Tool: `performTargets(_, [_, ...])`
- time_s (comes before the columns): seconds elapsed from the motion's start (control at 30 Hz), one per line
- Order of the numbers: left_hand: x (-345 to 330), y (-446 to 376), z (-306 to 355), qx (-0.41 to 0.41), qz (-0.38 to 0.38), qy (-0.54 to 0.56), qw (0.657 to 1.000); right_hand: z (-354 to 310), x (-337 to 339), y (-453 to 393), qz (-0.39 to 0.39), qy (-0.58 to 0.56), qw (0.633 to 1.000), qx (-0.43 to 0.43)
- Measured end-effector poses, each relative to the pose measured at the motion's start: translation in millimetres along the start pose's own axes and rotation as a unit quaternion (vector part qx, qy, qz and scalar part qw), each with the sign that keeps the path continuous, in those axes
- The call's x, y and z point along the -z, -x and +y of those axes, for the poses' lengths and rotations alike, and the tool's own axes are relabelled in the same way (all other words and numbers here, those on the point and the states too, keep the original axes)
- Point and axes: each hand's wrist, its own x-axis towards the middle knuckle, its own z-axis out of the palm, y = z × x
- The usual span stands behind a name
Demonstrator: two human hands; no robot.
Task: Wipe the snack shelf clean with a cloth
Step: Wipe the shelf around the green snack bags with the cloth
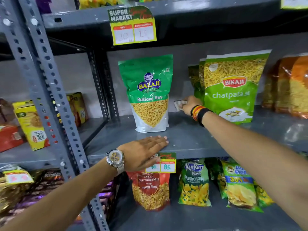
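Observation:
The grey metal snack shelf (pixel 191 139) runs across the middle of the view. My right hand (pixel 190 104) reaches deep to the back of it and is closed on a small pale cloth (pixel 179 105), between the green Ratlami Sev packet (pixel 150 94) and the green chatpata packets (pixel 231 87). My left hand (pixel 143 151) lies flat, fingers together, on the shelf's front edge just in front of the Ratlami Sev packet. It holds nothing and partly covers a price tag (pixel 166 164).
Orange snack bags (pixel 290 87) stand at the far right of the shelf. Below hang Navratan Mix (pixel 151 189), puffcorn (pixel 194 182) and chips packets (pixel 240 185). A perforated grey upright (pixel 50 90) separates a left bay with yellow biscuit boxes (pixel 31 124). The shelf above carries a yellow price card (pixel 133 25).

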Motion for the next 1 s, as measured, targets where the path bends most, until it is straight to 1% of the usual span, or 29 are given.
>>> performTargets(0.1, [-0.5,1.5,0.9,0.003,0.005,0.008,1.0,-4.3,-15.1,-35.4,-0.011,0.025,1.0,-0.001])
performTargets(0.2, [1.2,2.8,1.9,0.002,0.014,0.006,1.0,4.8,-33.1,-76.1,-0.024,0.037,0.999,0.01])
performTargets(0.3, [0.7,2.7,0.0,-0.001,0.017,0.002,1.0,29.0,-57.2,-125.6,-0.075,0.112,0.99,0.029])
performTargets(0.37, [-1.3,2.0,-0.3,-0.002,0.018,-0.001,1.0,38.8,-68.1,-132.5,-0.128,0.165,0.977,0.045])
performTargets(0.43, [-2.7,2.1,-0.7,-0.003,0.018,-0.011,1.0,37.0,-70.5,-114.7,-0.169,0.171,0.969,0.05])
performTargets(0.6, [-2.1,1.4,-2.2,-0.003,0.011,-0.001,1.0,31.1,-58.8,-90.9,-0.208,0.18,0.958,0.085])
performTargets(0.7, [-0.7,1.8,-1.3,-0.003,0.005,0.005,1.0,28.2,-46.8,-67.4,-0.215,0.181,0.953,0.113])
performTargets(1.0, [3.6,1.6,1.4,0.014,-0.009,0.016,1.0,31.2,-15.9,17.4,-0.207,0.14,0.955,0.158])
